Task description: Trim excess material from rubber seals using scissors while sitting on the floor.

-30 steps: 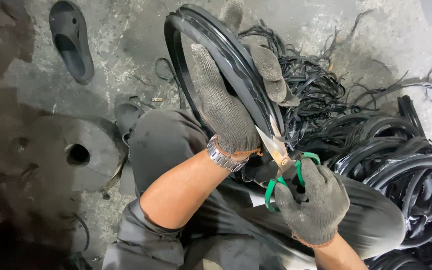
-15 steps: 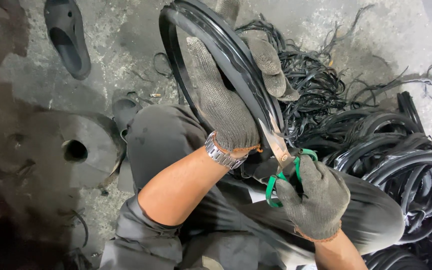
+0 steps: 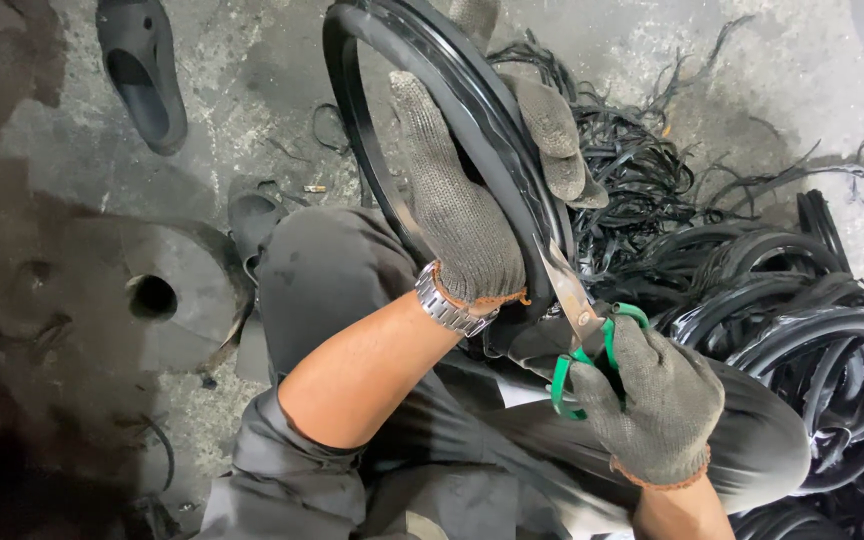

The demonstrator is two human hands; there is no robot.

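Above the person's dark-trousered lap, a black rubber ring (image 3: 432, 80) stands upright and tilted a little, and it serves as the landmark for the rest. The left hand (image 3: 462, 215), in a grey knitted glove, is closed around the ring's right-hand arc, palm against the inner side and fingers (image 3: 552, 140) wrapped over the outer edge. A metal wristwatch (image 3: 447, 305) sits on that wrist, just below the glove's orange cuff. Low on the same arc, the right hand (image 3: 657, 400), also gloved, grips a pair of scissors with green handles (image 3: 582, 345); fingers and thumb are through the loops, and the blades lie along the ring's edge, touching it. Whether the blades are parted or closed cannot be told, since they are seen edge-on against the rubber.

To the right of the ring, a loose heap of more black rubber rings (image 3: 812, 320) lies on the concrete floor (image 3: 252, 90), and just behind it, near the ring's upper right, a tangle of thin black rubber trimmings (image 3: 632, 170). To the upper left of the ring, well apart, a black slipper (image 3: 142, 75) rests on the floor. To the lower left, a round grey metal disc with a centre hole (image 3: 152, 295) lies flat.

No container, package or label shows in this view.
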